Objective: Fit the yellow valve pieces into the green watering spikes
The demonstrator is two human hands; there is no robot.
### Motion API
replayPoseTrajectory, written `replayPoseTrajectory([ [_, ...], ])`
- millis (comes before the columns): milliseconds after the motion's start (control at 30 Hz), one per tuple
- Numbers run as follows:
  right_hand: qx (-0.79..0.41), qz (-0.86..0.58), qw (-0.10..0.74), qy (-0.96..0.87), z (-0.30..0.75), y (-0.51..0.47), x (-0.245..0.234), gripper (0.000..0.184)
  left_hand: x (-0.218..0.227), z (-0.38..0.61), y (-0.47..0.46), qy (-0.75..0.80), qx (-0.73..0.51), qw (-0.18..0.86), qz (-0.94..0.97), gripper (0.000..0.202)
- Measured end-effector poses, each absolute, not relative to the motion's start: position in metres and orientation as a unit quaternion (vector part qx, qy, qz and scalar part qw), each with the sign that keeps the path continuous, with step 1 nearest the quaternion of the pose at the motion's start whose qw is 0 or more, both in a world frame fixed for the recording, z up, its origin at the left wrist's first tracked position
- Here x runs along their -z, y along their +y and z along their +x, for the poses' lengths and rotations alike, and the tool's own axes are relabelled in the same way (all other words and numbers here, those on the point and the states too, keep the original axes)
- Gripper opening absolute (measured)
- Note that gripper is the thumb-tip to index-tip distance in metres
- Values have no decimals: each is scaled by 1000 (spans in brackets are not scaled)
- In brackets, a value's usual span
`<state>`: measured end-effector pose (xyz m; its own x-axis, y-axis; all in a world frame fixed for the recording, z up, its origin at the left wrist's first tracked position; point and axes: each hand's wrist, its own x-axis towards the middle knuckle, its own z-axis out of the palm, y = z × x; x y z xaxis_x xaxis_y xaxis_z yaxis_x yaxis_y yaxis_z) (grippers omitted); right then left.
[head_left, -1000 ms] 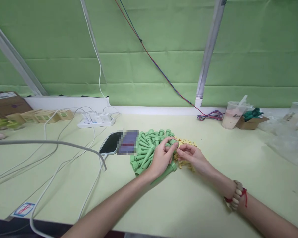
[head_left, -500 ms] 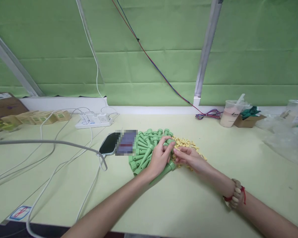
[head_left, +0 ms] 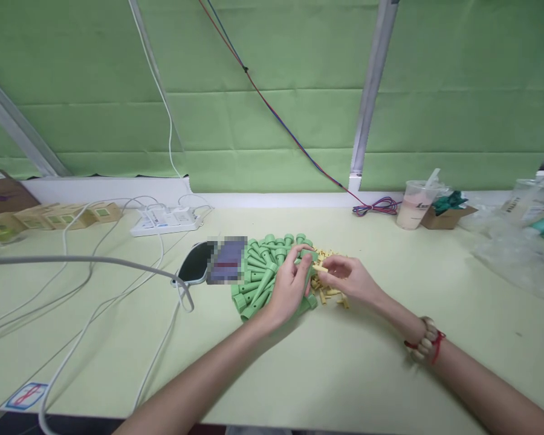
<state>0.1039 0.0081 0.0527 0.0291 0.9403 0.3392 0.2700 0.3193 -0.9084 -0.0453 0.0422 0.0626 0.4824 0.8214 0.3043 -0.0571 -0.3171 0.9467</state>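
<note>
A heap of green cone-shaped plastic pieces (head_left: pixel 258 272) lies in the middle of the pale table. Beside it on the right is a scatter of small yellow plastic pieces (head_left: pixel 329 293). My left hand (head_left: pixel 290 284) is closed round one green cone (head_left: pixel 307 257), its thumb on top. My right hand (head_left: pixel 351 278) pinches a small yellow piece (head_left: pixel 320 268) and holds it against the wide end of that cone. The two hands touch at the fingertips just above the table.
A phone (head_left: pixel 194 266) lies left of the heap, with white cables and a power strip (head_left: pixel 165 220) behind it. Small boxes (head_left: pixel 58 216) sit far left. A drink cup (head_left: pixel 414 205), a small carton and clear plastic bags (head_left: pixel 517 248) stand at the right.
My right hand has lifted from the yellow scatter with a yellow piece and brought it to the green cone in my left hand. The camera view has drifted slightly to the right.
</note>
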Motion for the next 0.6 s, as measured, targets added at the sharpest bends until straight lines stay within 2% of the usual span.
replayPoseTrajectory([
  [100,-504,-430,518,-541,104,11,-50,34,-63,-48,41,277,-417,487,716,33],
  [267,-578,-406,520,-480,102,12,-50,34,-64,-50,42,305,-409,446,735,32],
  [367,-507,-455,527,-508,99,9,-49,33,-64,-50,44,325,-398,451,730,33],
  [533,-182,-494,537,-659,95,3,-46,24,-59,-45,46,333,-397,492,699,36],
  [600,-143,-478,537,-680,96,2,-45,20,-57,-44,46,317,-405,508,691,36],
])
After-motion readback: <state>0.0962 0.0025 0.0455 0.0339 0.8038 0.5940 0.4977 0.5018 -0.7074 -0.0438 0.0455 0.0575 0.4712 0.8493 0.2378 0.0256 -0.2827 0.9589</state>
